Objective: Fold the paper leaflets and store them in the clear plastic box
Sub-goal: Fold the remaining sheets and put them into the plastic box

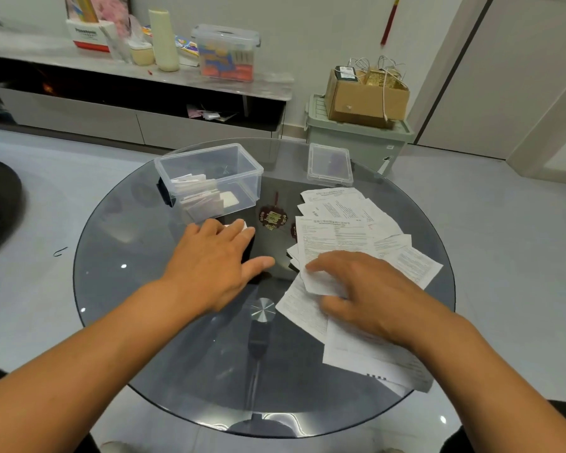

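Note:
A clear plastic box (pixel 245 165) stands open at the back left of the round glass table (pixel 138 289), with several folded leaflets (pixel 196 197) inside. My left hand (pixel 216 259) lies flat just in front of the box, its straight fingers on a small folded white leaflet (pixel 244 224). A loose pile of unfolded printed leaflets (pixel 340 227) spreads over the table's right side. My right hand (pixel 370 289) is on the near part of that pile, and its finger and thumb pinch the edge of one leaflet (pixel 319 284).
The box's clear lid (pixel 330 165) lies at the back of the table, right of the box. A dark red ornament (pixel 273 218) shows through the glass. Beyond are a low cabinet (pixel 79 116) with clutter, a green bin (pixel 356 142) and a cardboard box (pixel 366 96).

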Demonstrator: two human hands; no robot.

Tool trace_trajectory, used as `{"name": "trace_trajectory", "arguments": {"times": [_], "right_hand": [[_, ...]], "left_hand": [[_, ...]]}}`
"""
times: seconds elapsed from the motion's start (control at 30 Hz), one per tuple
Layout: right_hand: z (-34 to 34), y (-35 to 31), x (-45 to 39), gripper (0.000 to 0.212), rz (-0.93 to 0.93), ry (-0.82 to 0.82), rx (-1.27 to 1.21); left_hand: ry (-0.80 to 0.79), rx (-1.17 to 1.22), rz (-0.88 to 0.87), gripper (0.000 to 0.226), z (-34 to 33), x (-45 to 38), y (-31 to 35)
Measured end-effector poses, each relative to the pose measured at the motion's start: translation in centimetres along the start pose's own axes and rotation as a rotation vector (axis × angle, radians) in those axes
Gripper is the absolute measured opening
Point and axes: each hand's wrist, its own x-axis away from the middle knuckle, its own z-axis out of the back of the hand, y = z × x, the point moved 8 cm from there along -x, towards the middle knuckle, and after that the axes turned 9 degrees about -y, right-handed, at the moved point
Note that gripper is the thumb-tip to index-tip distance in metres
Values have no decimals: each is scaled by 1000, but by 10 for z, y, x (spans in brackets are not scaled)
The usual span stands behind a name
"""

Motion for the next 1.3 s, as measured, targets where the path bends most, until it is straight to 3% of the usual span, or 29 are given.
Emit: {"name": "trace_trajectory", "arguments": {"times": [0.07,0.13,0.23,0.3,0.4,0.5,0.57,0.73,0.8,0.9,1.0,1.13,1.3], "right_hand": [[4,9,-1,24,-12,49,-73],[10,16,1,36,-13,93,-156],[15,5,7,31,81,141,-210],[11,-8,8,26,147,115,-254],[4,-16,7,17,175,15,-359],[0,-2,10,38,81,-178,-427],[2,14,13,40,13,-226,-446],[12,45,5,20,-160,16,-700],[4,47,0,26,-240,88,-796],[-3,43,-6,56,-310,138,-748],[-5,32,-7,102,-333,138,-555],[-4,29,-6,115,-381,176,-410],[-1,45,-2,89,-401,212,-534]], "left_hand": [[41,129,-39,84,4,5,-1],[98,295,-165,81,16,14,6],[11,570,-432,76,28,29,34],[-23,661,-503,67,28,33,46],[2,630,-461,28,17,26,49],[-25,669,-382,28,11,20,40],[-96,767,-345,29,9,21,36],[-137,1056,-209,24,0,24,30],[-97,1093,-150,42,-1,22,29],[-45,1043,-104,87,1,19,30],[-24,956,-105,105,4,20,33],[54,718,-128,89,9,20,33],[64,366,-340,35,17,24,50]]}}
